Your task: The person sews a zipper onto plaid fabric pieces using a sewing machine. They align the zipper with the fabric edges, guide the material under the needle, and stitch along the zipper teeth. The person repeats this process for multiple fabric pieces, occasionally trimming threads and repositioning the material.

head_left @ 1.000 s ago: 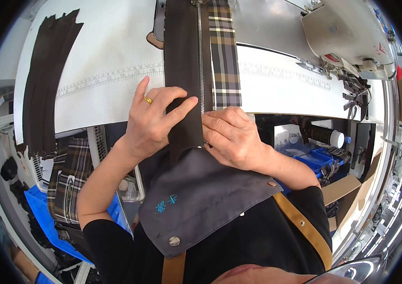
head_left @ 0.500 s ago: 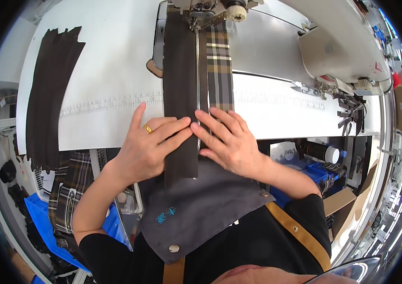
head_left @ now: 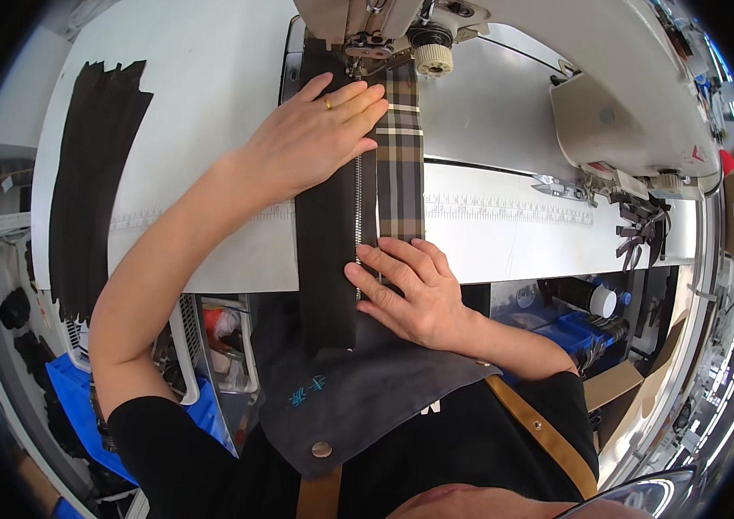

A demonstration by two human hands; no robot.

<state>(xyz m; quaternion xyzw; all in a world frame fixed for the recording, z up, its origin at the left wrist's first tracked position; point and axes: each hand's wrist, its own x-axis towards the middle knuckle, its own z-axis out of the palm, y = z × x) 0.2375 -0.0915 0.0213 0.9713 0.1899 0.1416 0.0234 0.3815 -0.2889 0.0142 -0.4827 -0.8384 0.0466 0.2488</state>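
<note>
A dark zipper strip [head_left: 325,233] with a row of metal teeth runs under the sewing machine's needle area [head_left: 356,65]. Beside it on the right lies a plaid fabric strip [head_left: 401,164]. Just in front of the needle, my left hand [head_left: 319,130] rests flat across the zipper, its fingers stretched toward the plaid's edge. My right hand [head_left: 414,290] lies at the table's near edge, fingers spread over the zipper's teeth side and the near end of the plaid. The zipper's near end hangs over the table edge onto my grey apron [head_left: 367,389].
A stack of dark strips [head_left: 95,182] hangs over the table's left edge. The machine arm [head_left: 609,95] spans the right side. Dark ribbon pieces [head_left: 640,227] hang near the right end. Below stand a blue bin [head_left: 82,406] and a white-capped bottle [head_left: 600,301].
My left hand has moved forward, from beside my right hand to the needle area. My right hand has come slightly nearer to me, with the zipper and plaid shifted the same way.
</note>
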